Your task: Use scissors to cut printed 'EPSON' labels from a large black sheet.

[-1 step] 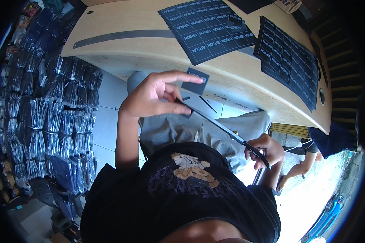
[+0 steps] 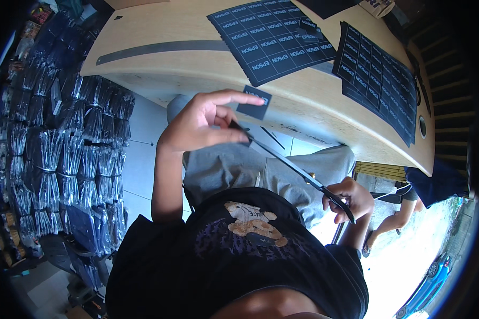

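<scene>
My left hand [image 2: 202, 119] is raised in front of the table edge. Its index finger lies along a small black printed label [image 2: 254, 102], and the part behind the finger is hidden. At the thumb tip is a narrow dark piece [image 2: 240, 129], touching or very close to the blade tips; I cannot tell which. Slender black-handled scissors [image 2: 295, 169] point up and left over my lap, their blades nearly together. The fingers of my right hand [image 2: 352, 199] are wrapped round the handles.
On the wooden table [image 2: 181, 24] are large black sheets of printed labels [image 2: 274, 40], a second stack of sheets [image 2: 380, 80] and a long metal ruler [image 2: 162, 49]. Bundled, plastic-wrapped dark goods [image 2: 64, 165] are piled at left. Another person's leg [image 2: 391, 226] shows at right.
My left hand has shifted slightly upward, and the small label has moved a little up and left with it. The scissors and my right hand have barely moved.
</scene>
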### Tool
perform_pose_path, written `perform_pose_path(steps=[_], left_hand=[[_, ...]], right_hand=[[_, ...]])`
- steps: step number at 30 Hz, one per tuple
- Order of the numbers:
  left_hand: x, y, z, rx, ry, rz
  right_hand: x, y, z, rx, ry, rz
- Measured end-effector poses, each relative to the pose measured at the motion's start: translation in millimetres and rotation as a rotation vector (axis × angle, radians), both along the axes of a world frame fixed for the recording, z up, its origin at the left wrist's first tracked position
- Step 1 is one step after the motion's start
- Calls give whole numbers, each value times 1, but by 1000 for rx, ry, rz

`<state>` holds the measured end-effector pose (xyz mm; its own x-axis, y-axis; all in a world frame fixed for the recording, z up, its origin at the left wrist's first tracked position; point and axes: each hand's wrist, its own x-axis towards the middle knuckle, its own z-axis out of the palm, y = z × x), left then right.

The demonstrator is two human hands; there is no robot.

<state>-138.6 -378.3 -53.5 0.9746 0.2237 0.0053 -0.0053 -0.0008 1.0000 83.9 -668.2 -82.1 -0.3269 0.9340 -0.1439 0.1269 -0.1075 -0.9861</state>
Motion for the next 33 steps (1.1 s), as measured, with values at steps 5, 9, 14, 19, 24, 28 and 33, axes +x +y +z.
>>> perform_pose_path(steps=[5, 9, 14, 19, 24, 28, 33], left_hand=[[39, 17, -14, 262, -26, 201], [87, 30, 11, 591, -90, 154], [171, 44, 12, 928, -56, 219], [214, 62, 2, 1219, -9, 159], [239, 97, 11, 1210, -38, -214], [238, 95, 18, 1157, 29, -394], [229, 80, 16, 1070, 24, -318]], right_hand=[[-4, -28, -1, -62, 25, -196], [-12, -39, -6, -41, 44, -337], [-21, -46, -10, -32, 47, -411], [-27, -52, -13, -57, 74, -434], [-26, -56, -17, -103, 101, -470], [-26, -53, -24, -74, 94, -480], [-25, -41, -25, -109, 109, -450]])
